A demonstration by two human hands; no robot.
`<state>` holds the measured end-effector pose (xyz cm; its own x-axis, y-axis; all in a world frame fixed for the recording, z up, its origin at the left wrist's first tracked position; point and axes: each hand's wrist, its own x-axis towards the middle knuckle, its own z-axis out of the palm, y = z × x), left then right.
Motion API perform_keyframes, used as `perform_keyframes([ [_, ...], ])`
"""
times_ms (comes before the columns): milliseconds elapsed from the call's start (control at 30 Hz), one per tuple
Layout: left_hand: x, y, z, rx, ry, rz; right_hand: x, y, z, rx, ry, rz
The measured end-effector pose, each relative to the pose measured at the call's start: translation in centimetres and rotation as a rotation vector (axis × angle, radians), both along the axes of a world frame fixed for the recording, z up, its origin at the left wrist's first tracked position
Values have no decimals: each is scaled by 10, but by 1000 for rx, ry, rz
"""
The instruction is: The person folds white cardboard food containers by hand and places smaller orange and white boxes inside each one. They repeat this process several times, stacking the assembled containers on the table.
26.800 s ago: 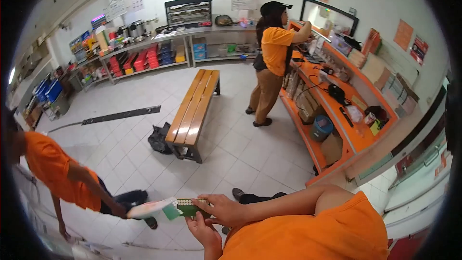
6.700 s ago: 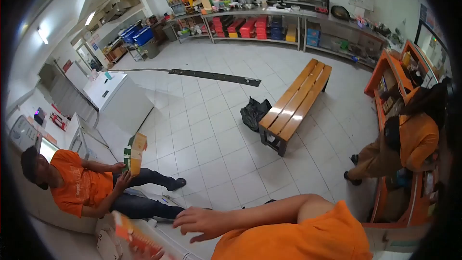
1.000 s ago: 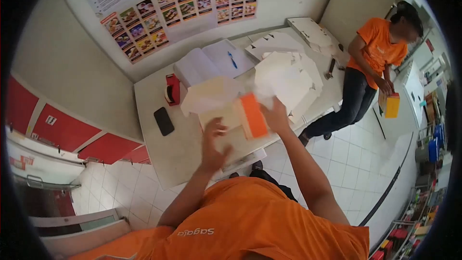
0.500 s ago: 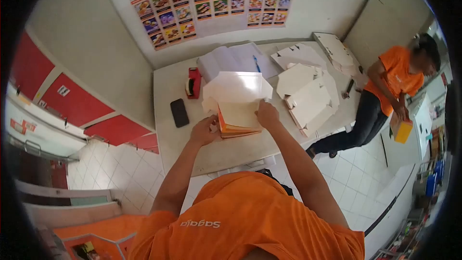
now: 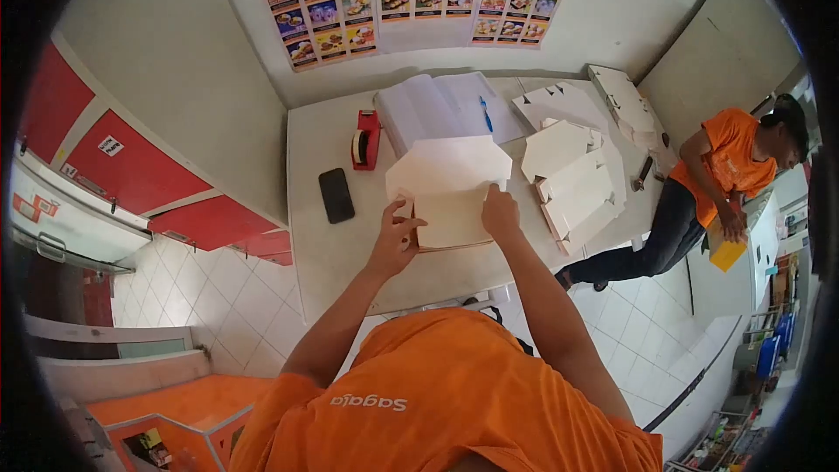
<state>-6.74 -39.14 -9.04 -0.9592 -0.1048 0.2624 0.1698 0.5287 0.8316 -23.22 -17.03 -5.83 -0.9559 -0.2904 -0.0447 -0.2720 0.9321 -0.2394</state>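
In front of me on the table stands a partly folded cardboard box [image 5: 453, 217], pale inside, its wide lid flap [image 5: 450, 162] raised at the back. At the box's left side is my left hand [image 5: 398, 236], fingers bent against the side wall near the corner. My right hand [image 5: 501, 214] is closed on the right back corner, where the side meets the lid flap. The box's outer faces are mostly hidden from this angle.
Several folded boxes [image 5: 577, 183] are stacked right of my box. Behind it lie an open book [image 5: 428, 109] and a blue pen [image 5: 486, 114]. A red tape dispenser [image 5: 367, 140] and a phone [image 5: 336, 195] sit left. A co-worker [image 5: 734, 153] in orange stands right, holding something yellow.
The orange and brown sides that showed at the box's left and front are now out of sight, and its walls look more upright. My hands remain at its two sides.
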Motion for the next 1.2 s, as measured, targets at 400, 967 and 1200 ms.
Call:
perform_keyframes([
  [400, 8, 16, -10, 131, -36, 65, 6, -8, -5, 101, -49, -34],
  [967, 25, 48, 8, -69, 151, 305, -64, 261, -67, -270, 110, 119],
  [1200, 9, 86, 62, -266, 437, 258, -71, 268, 10, -390, 96, -126],
])
